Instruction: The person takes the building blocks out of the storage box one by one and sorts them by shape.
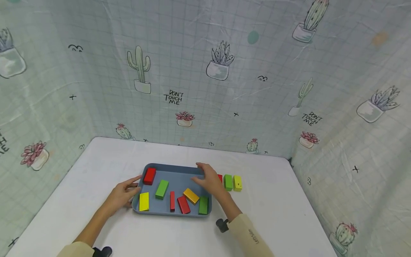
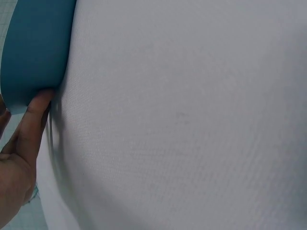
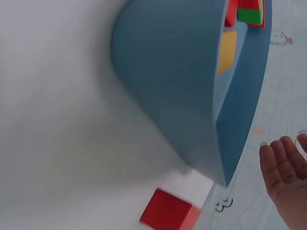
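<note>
A blue-grey tray (image 1: 173, 169) lies on the white table. Inside it are several blocks: a red block (image 1: 149, 176), a yellow block (image 1: 144, 201), a green block (image 1: 162, 189), a narrow red block (image 1: 172, 201), another red block (image 1: 183, 205), an orange block (image 1: 191, 196) and a second green block (image 1: 203, 205). My left hand (image 1: 120, 194) touches the tray's left side; in the left wrist view a finger (image 2: 37, 108) meets the outer wall low down. Over the tray's right rim, my right hand (image 1: 210, 180) spreads thumb and fingers, holding nothing. The right wrist view shows it apart from the tray.
Right of the tray, a red block (image 3: 165, 211), a green block (image 1: 228, 182) and a yellow block (image 1: 237, 183) stand in a row on the table (image 1: 273, 214). My right hand partly covers the red one. Cactus-print cloth (image 1: 199, 96) hangs behind and at both sides.
</note>
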A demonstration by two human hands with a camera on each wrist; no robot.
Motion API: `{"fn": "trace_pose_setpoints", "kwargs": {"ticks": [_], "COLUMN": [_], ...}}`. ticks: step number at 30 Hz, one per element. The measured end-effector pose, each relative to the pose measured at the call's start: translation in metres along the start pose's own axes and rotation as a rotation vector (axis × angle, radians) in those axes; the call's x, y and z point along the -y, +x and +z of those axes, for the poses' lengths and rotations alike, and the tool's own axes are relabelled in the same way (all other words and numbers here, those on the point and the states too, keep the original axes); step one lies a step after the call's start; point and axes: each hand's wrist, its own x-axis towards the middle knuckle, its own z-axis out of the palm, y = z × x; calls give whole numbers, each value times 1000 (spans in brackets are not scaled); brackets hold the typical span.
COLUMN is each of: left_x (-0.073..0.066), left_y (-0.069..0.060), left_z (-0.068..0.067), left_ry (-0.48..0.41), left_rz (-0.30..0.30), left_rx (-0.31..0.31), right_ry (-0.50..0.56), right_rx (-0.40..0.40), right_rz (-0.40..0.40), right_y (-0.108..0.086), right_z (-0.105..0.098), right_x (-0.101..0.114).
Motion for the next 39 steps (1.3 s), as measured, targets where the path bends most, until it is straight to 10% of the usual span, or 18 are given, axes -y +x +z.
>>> {"fn": "trace_pose_setpoints", "kwargs": {"ticks": [39], "left_x": [6], "left_y": [2], "left_z": [-1], "left_ry": [-5], "left_rz": [12], "left_rx": [-2], "right_ry": [-275], "right_rx": [195], "right_rz": [-30], "right_y": [5], "right_z": [86], "right_x": [45]}}
